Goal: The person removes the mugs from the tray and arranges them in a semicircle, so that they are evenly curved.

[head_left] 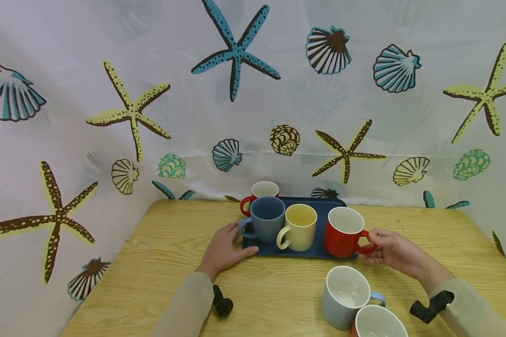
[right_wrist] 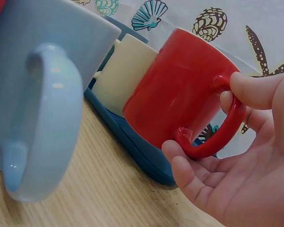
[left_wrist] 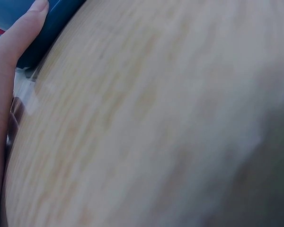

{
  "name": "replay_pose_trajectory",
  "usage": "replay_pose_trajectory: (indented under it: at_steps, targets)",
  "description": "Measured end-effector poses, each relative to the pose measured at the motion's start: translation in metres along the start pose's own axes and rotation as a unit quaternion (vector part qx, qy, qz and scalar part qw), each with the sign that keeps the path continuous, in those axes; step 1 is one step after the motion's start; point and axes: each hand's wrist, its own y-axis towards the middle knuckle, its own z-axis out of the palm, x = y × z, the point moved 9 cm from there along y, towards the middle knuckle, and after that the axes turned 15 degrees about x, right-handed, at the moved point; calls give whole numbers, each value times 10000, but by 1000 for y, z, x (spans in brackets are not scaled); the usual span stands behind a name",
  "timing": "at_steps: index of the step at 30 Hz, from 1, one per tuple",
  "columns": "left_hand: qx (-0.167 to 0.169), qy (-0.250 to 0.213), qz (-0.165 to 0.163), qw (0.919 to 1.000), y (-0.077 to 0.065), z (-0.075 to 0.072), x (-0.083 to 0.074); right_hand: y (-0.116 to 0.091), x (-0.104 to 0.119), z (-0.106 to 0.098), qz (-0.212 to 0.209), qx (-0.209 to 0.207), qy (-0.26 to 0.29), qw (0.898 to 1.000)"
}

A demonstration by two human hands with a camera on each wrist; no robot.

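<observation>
My right hand (head_left: 390,250) holds a red mug (head_left: 341,236) with a white inside by its handle, thumb on top and fingers below. The mug overlaps the right end of a dark blue tray (head_left: 312,253). At the tray's front left corner rests my left hand (head_left: 223,250), its thumb (left_wrist: 26,28) along the rim and its other fingers beside a blue mug (head_left: 267,223). That mug stands on the tray, next to a cream-yellow mug (head_left: 302,234). Behind the blue one is another red mug (head_left: 264,189), partly hidden.
Nearer on the wooden table (head_left: 274,299), a light blue mug (head_left: 341,302) with a white inside stands in front of the tray. Close against it is a red mug (head_left: 379,323), cut off by the frame's lower edge. A patterned cloth (head_left: 253,126) hangs behind the table.
</observation>
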Motion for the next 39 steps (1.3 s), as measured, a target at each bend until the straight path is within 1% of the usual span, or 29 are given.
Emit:
replay_pose_trajectory:
  at_steps: [3, 9, 19, 25, 29, 32, 39]
  targets:
    - [38, 4, -32, 10000, 0, 1, 1, -1, 0, 4, -32, 121, -49, 9999]
    - [11, 1, 42, 10000, 1, 0, -2, 0, 0, 16, -147, 500, -103, 9986]
    - [-17, 26, 24, 10000, 3, 0, -1, 8, -5, 28, -146, 758, -208, 9968]
    - [65, 26, -41, 10000, 3, 0, -1, 12, -7, 35, -143, 935, -277, 9951]
    - [52, 43, 14, 10000, 2, -2, -2, 15, -8, 41, -173, 1117, -301, 9931]
    - [22, 25, 45, 10000, 0, -3, -3, 17, -11, 43, -127, 1165, -354, 9925]
    - [101, 30, -50, 9999, 1, 0, 0, 19, -19, 44, 43, 1158, -471, 9921]
